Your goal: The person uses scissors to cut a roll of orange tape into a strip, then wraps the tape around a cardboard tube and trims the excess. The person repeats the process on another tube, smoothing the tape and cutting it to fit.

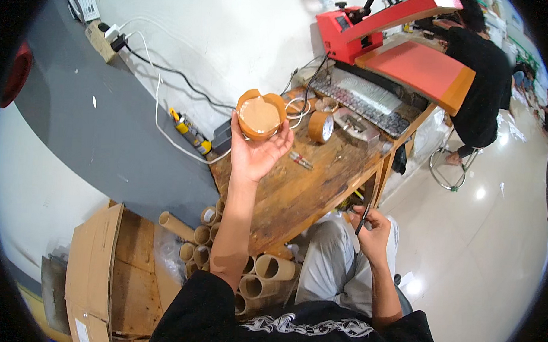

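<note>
Raised over the wooden table (273,193), my left hand (261,152) holds a round piece with brown tape (260,114) by its lower edge. Flaps of the tape stand up around its tan, plastic-covered face. Lower, by my knee at the table's front edge, my right hand (372,231) grips a thin dark tool (364,219), whose kind I cannot tell. A roll of brown packing tape (321,127) stands on the table, and a small red-handled tool (301,160) lies in front of it.
A red heat press (351,33) stands at the back right, beside a metal tray (362,101). Cardboard tubes (270,266) and a cardboard box (92,264) are at the lower left. White cable (157,103) trails along the wall to the table. A person in black (478,78) sits on a stool at right.
</note>
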### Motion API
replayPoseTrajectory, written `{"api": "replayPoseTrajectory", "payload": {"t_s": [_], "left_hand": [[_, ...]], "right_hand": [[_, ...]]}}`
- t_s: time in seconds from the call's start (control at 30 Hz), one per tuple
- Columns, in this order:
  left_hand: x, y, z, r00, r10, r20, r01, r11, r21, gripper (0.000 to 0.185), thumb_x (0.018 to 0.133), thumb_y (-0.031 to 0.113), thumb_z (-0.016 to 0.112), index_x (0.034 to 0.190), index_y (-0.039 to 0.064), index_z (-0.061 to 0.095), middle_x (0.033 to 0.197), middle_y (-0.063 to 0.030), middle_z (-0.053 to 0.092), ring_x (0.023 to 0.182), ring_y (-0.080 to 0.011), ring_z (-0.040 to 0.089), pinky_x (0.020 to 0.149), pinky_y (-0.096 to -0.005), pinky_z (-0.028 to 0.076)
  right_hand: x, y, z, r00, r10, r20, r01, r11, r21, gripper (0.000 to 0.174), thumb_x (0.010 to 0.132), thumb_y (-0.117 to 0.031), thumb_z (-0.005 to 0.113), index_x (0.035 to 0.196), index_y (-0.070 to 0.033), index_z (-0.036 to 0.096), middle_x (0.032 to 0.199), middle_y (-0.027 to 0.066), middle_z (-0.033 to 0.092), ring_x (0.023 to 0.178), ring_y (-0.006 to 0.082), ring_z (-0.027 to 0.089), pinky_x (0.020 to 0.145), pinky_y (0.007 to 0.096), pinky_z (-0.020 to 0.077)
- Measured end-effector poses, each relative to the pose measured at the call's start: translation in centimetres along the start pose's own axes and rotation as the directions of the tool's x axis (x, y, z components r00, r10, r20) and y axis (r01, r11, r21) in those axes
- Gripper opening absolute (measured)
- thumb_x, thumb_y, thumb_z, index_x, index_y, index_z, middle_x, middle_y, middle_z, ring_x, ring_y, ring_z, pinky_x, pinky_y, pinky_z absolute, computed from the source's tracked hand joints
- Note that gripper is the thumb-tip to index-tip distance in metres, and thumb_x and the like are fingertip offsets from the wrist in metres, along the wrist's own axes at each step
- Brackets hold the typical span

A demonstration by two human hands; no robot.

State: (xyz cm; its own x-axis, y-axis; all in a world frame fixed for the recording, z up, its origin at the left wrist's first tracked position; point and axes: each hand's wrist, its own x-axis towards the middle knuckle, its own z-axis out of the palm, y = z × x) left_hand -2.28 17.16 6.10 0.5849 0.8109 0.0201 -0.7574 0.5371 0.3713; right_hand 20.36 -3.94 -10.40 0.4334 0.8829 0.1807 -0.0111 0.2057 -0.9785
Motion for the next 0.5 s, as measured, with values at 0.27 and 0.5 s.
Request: {"api": "replayPoseTrajectory", "payload": {"t_s": [0.27,0.5], "left_hand": [[5.0,-1.1,6.6,0.970,-0.118,0.212,0.115,0.993,0.024,0.084,0.089,0.069,0.066,0.143,0.007,0.050,0.135,-0.0158,0.056,0.122,-0.0324,0.055,0.106,-0.0534,0.045],[5.0,0.1,8.2,0.830,-0.221,0.513,0.128,0.969,0.210,0.066,0.097,0.064,0.059,0.141,0.015,0.057,0.140,-0.0117,0.060,0.127,-0.0347,0.057,0.102,-0.0575,0.049]], "right_hand": [[2.7,-5.2,1.3,1.000,-0.002,-0.011,0.005,0.946,0.323,0.030,0.085,-0.007,0.085,0.111,0.003,0.073,0.095,0.0053,0.073,0.082,0.0122,0.066,0.078,0.0276,0.0529],[5.8,-9.2,1.5,0.992,-0.041,0.118,-0.014,0.903,0.429,0.032,0.085,-0.017,0.087,0.107,0.003,0.074,0.091,0.0040,0.074,0.082,0.0111,0.068,0.072,0.0244,0.0527]]}}
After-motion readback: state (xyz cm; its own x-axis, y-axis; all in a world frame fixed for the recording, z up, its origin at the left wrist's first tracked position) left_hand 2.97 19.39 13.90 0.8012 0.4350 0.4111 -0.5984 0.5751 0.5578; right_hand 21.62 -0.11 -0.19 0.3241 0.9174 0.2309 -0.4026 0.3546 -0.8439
